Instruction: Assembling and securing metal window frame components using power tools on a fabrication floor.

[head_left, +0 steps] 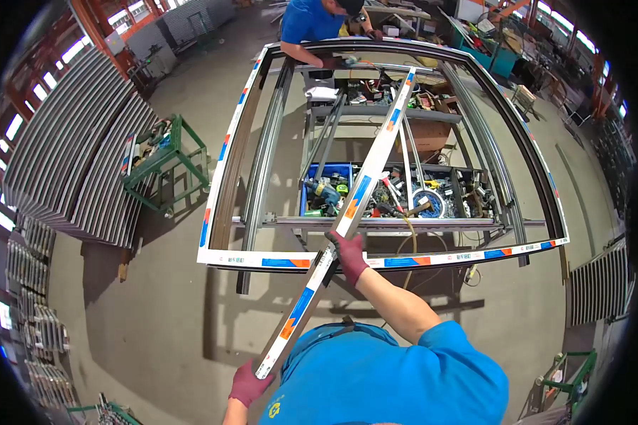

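Both my hands wear maroon work gloves and grip one long window-frame bar (378, 152), faced with white, blue and orange film. My left hand (251, 382) is closed round its near end, low in front of me. Further up, my right hand (349, 256) wraps the bar where it crosses the near rail of a large rectangular frame (397, 261). The bar slants away to the right across the opening, its far end close to the frame's far side. The same film covers the frame's edges. My palms and the bar's underside are hidden.
Beneath the frame stands a metal workbench (397, 222) with trays of tools and hardware, including a blue bin (304, 198). A co-worker (312, 25) leans over the far side. A green tool cart (164, 157) and stacked panels (74, 142) stand at left.
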Tool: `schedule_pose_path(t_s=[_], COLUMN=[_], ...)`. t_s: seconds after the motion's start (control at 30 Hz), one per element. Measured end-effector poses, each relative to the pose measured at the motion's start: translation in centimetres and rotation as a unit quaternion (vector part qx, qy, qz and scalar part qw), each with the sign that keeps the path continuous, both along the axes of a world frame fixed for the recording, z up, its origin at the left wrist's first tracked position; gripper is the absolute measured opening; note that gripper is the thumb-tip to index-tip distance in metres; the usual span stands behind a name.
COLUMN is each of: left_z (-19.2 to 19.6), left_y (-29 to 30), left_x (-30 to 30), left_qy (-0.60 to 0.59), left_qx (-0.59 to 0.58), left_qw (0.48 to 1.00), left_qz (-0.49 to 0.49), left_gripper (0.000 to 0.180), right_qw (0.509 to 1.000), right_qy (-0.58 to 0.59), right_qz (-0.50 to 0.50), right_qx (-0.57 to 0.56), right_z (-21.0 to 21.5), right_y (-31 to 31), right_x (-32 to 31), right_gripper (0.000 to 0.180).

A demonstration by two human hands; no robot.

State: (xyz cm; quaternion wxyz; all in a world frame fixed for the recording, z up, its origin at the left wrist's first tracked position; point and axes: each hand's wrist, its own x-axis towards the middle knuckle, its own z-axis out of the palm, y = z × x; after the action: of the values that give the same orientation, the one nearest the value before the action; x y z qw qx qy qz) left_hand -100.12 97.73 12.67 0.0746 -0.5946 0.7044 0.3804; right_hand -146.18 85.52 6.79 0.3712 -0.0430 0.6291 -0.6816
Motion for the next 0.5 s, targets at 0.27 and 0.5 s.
schedule_pose_path(t_s=[0.27,0.5], left_z=[-0.3,3.9], left_y=[0.0,0.5], left_x=[-0.1,-3.0], left_qy=[0.01,0.05], left_qx=[-0.002,0.001], left_qw=[1.0,0.997], left_qz=[0.023,0.062], left_gripper=[0.101,0.084], right_qw=[0.993,0.996], right_qy=[-0.074,-0.058], right_qz=[0.084,0.06], right_qx=[-0.041,0.021], right_z=[0.0,7.7], right_y=[-0.6,-1.8], right_x=[-1.0,0.9], right_gripper=[0.061,0.046])
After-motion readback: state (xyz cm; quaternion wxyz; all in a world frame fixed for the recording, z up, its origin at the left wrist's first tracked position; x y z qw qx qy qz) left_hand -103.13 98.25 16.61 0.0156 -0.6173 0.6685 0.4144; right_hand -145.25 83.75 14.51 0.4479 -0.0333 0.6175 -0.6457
